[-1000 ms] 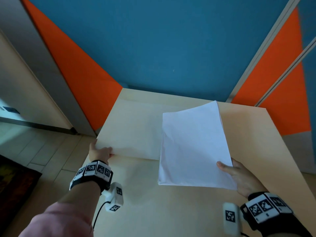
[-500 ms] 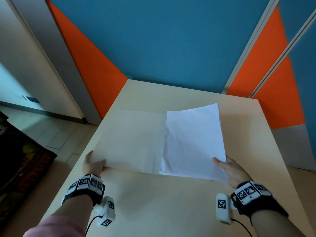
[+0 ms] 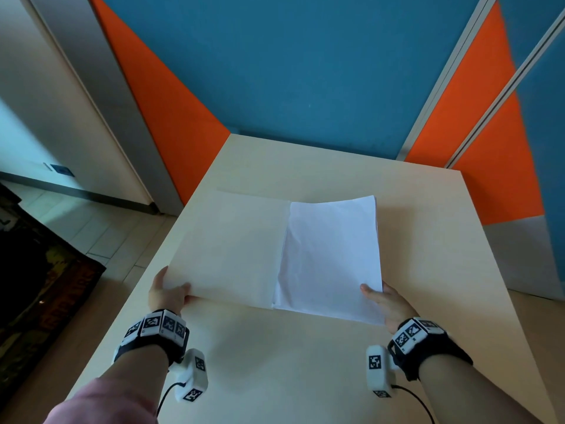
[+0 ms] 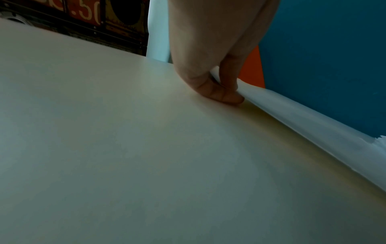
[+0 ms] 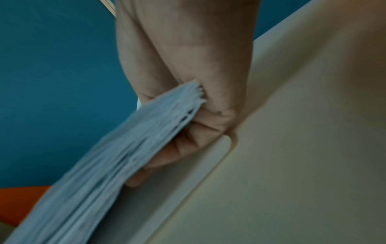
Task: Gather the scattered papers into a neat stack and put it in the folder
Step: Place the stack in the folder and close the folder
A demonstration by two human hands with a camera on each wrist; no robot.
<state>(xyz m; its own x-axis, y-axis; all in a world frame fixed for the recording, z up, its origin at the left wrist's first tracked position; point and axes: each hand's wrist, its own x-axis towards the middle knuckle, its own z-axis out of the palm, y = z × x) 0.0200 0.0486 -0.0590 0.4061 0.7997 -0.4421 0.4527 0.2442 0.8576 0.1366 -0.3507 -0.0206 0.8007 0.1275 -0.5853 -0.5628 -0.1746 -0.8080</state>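
Note:
A cream folder [image 3: 229, 249] lies open on the pale table [image 3: 275, 362]. Its left flap is pinched at the near left corner by my left hand [image 3: 166, 293], thumb on top; the left wrist view shows the fingers [image 4: 225, 94] holding that flap's edge [image 4: 313, 122] a little off the table. A stack of white papers [image 3: 331, 258] lies over the folder's right half. My right hand [image 3: 386, 301] grips the stack's near right corner, thumb above, fingers below. In the right wrist view the stack [image 5: 117, 156] is held just above the folder's rounded corner [image 5: 221, 148].
The table meets a blue and orange wall [image 3: 305, 71] at the far edge. Its left edge drops to a tiled floor [image 3: 91, 234] with a dark patterned mat [image 3: 39, 286]. Bare tabletop lies between me and the folder.
The stack has swung square with the folder and come down over its right half. The left flap has come down nearer the table. My head view has pulled back.

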